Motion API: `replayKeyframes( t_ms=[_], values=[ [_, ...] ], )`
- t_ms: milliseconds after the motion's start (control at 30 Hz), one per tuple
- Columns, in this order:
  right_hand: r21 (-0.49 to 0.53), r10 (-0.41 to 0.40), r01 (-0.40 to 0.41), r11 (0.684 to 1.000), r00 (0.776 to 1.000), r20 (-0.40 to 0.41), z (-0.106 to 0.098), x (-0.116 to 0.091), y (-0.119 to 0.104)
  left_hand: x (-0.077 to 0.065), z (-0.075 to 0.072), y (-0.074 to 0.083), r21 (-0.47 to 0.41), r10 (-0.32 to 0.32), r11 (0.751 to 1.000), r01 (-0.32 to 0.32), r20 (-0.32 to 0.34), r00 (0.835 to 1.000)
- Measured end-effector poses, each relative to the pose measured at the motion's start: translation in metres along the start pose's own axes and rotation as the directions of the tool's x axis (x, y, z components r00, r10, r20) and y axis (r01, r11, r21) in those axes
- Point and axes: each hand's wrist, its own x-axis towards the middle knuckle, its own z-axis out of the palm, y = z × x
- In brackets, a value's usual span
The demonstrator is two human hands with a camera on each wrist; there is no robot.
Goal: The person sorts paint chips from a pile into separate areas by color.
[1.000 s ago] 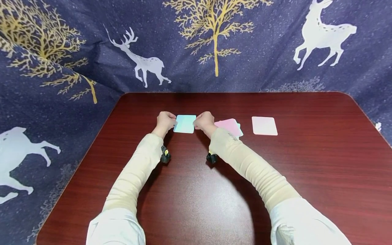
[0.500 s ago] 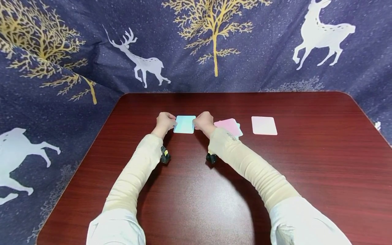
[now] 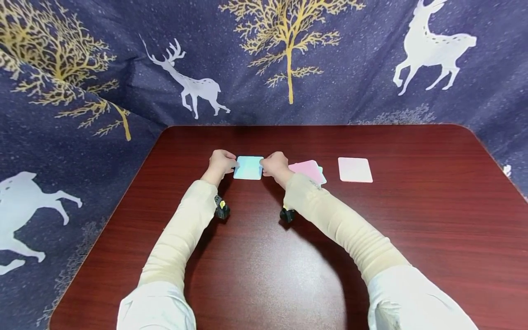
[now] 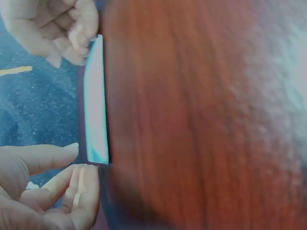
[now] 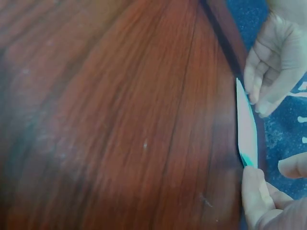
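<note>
A pale blue square card (image 3: pixel 248 167) with rounded corners lies on the table between both hands. My left hand (image 3: pixel 222 163) is at its left edge; in the left wrist view, the left hand (image 4: pixel 53 191) has its fingertips right at the card's end, with the thumb apart from them. At the opposite edge is my right hand (image 3: pixel 275 165). The right wrist view shows the right hand (image 5: pixel 273 196) touching the card (image 5: pixel 247 127) with its fingertips, its thumb raised away. Neither thumb presses on the card.
Beside the right wrist lies a pink square card (image 3: pixel 308 170), overlapping a light blue one. Farther right is a pale pinkish-white card (image 3: pixel 355 170). The dark red wooden table (image 3: pixel 433 220) meets a blue cloth backdrop (image 3: pixel 330 101) with deer and trees.
The hands stay at the card's two edges with only slight shifts. The card and the other cards keep their places.
</note>
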Motion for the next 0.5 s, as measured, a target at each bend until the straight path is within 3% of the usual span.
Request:
replayKeyframes(
  t_ms=[267,500],
  values=[
    [-0.008,-0.066,0.067,0.998,0.996,0.053,-0.018,-0.016,-0.007,-0.01,0.0,0.02,-0.073,0.042,0.997,-0.039,0.037,0.998],
    [-0.032,-0.077,0.08,0.996,0.994,0.082,-0.043,-0.028,-0.015,-0.021,0.009,0.032,-0.167,0.039,0.986,-0.024,0.087,0.995]
  ],
)
